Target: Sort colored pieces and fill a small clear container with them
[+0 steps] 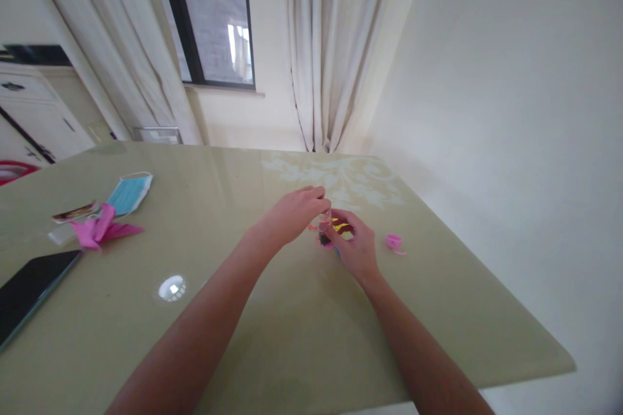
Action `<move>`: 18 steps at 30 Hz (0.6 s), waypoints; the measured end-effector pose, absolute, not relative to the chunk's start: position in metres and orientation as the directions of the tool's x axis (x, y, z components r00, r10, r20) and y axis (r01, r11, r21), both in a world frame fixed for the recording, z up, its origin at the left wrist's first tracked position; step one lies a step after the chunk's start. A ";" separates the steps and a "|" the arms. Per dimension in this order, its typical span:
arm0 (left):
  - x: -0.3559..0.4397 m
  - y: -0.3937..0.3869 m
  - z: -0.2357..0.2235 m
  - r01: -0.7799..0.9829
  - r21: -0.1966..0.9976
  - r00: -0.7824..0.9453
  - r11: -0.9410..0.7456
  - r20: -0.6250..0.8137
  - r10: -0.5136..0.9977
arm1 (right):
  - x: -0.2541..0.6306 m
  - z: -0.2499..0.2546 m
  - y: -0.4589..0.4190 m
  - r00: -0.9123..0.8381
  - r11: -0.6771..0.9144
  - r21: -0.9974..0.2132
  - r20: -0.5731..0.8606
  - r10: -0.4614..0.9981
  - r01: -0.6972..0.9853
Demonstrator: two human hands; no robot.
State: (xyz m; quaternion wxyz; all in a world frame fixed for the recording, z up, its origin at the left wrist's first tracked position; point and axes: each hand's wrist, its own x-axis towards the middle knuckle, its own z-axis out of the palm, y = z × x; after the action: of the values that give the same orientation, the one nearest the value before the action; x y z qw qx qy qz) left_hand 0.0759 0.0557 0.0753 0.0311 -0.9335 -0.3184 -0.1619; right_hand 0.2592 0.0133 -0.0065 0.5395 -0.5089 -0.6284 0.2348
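Observation:
A small clear bottle (324, 228) with something dark in its lower part stands between my hands over the table. My right hand (359, 245) is closed around its side, thumb in front. From above, my left hand (299, 213) closes its fingertips at the bottle's top; whether they pinch a lid there is hidden. Yellow material (342, 225) shows between the right fingers, with bits of red, pink and blue close to the bottle. To the right of my right hand lies a small pink roll (394, 242) with a loose tail.
On the table's (272, 350) left side lie a black phone (36, 288), a pink folded-paper figure (103, 228), a blue face mask (129, 193) and a flat printed strip (75, 211). A clear round dome (172, 288) sits nearer the middle. A wall (525, 142) borders the right edge.

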 end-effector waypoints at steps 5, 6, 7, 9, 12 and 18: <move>0.076 0.055 0.076 0.605 0.079 0.737 -0.793 0.321 0.594 | 0.259 -0.005 0.012 0.093 0.379 -0.825 0.455 0.886 0.419; 0.076 0.055 0.077 0.605 0.097 0.730 -0.790 0.330 0.599 | 0.259 -0.005 0.013 0.096 0.378 -0.827 0.453 0.886 0.416; 0.076 0.055 0.077 0.606 0.111 0.722 -0.788 0.338 0.603 | 0.259 -0.005 0.013 0.098 0.376 -0.830 0.451 0.887 0.413; 0.076 0.055 0.079 0.606 0.126 0.714 -0.786 0.350 0.607 | 0.259 -0.005 0.013 0.098 0.373 -0.833 0.446 0.890 0.408; 0.077 0.054 0.080 0.610 0.119 0.709 -0.784 0.361 0.606 | 0.259 -0.006 0.013 0.084 0.377 -0.833 0.444 0.892 0.405; 0.079 0.058 0.077 0.594 0.158 0.704 -0.789 0.372 0.605 | 0.258 -0.005 0.012 0.074 0.392 -0.812 0.465 0.882 0.432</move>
State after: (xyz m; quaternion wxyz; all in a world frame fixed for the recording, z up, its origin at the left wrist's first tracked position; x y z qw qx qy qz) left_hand 0.0793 0.0580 0.0773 -0.0131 -0.9230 -0.3248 -0.2059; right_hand 0.2582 0.0120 -0.0051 0.5276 -0.5086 -0.6461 0.2134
